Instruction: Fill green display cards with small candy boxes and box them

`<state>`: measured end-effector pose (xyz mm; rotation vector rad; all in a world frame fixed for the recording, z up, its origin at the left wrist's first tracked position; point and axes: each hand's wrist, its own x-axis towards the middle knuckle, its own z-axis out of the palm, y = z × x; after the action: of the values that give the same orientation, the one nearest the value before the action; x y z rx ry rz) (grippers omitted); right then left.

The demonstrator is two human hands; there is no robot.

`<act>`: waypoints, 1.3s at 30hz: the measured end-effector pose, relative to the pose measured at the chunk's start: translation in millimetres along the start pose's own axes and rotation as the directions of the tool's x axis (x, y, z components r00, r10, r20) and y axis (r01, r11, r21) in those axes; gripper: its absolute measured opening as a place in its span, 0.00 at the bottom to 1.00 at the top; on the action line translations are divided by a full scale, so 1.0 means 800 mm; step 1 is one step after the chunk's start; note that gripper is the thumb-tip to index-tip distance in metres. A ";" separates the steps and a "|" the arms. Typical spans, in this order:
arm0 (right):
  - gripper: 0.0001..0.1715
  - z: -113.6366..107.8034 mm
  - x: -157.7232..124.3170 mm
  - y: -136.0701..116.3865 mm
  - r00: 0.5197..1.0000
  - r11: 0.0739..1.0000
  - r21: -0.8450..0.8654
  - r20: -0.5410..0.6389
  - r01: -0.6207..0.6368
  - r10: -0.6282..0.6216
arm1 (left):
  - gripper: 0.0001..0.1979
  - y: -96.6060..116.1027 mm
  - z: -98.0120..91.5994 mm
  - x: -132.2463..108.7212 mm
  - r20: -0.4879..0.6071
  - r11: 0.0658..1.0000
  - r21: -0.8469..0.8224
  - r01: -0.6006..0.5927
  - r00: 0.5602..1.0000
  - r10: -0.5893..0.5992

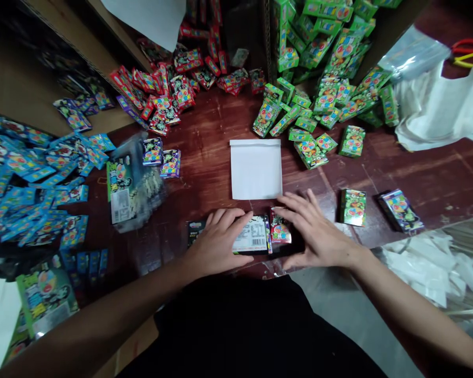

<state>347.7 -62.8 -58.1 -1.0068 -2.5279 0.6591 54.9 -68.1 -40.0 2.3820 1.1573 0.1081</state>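
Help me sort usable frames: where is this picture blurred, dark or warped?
Head view: motion blur smears the clear bag at left; the white envelope, left hand, right hand and barcode pack look sharp; the upper-left corner falls dark; the wide lens bends shapes near the edges.

Both hands lie loosely on a short row of small packs at the near edge of the dark red counter [429, 178]: the left hand [220, 239] rests over a barcode pack [254, 235], and the right hand [315, 231], fingers spread, touches a red pack [280, 231] just beside it. Just beyond lies a white envelope [255, 169], with blue packs [31, 178] heaped to the left, red packs [173, 84] behind and green packs [323, 79] to the right
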 end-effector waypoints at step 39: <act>0.37 -0.033 0.034 -0.039 0.998 0.997 0.072 0.058 0.009 -0.013 | 0.44 0.025 -0.020 0.002 -0.097 0.994 0.040 0.098 0.991 -0.094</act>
<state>323.9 -55.9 -15.4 -0.9615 -2.5384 0.7811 66.1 -70.8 -16.9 2.3779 1.3299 0.1670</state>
